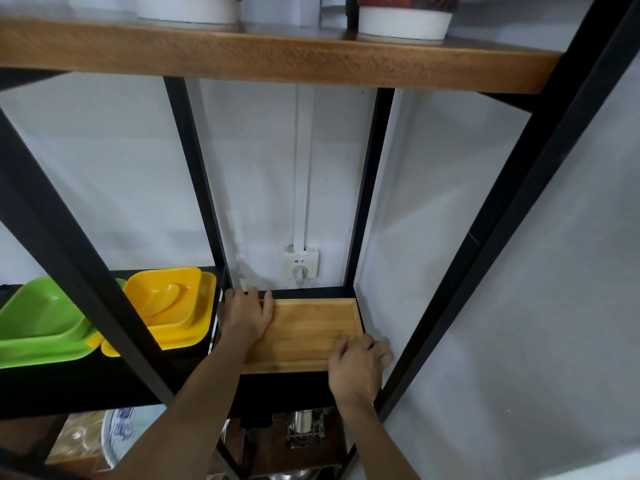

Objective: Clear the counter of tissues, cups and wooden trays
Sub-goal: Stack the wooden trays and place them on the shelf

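Observation:
A rectangular wooden tray (311, 330) lies flat on the black shelf (287, 389) of a metal rack, in the right-hand bay against the wall. My left hand (246, 315) rests on the tray's far left corner, fingers spread over its rim. My right hand (356, 365) grips the tray's near right corner, fingers curled over the edge. No tissues or cups are in view.
Yellow dishes (169, 306) and green dishes (41, 323) sit on the same shelf to the left. Black rack posts (367, 188) frame the bay. A wall socket (302, 266) is behind. A wooden shelf (277, 57) with white pots (403, 24) is overhead. Crockery sits below.

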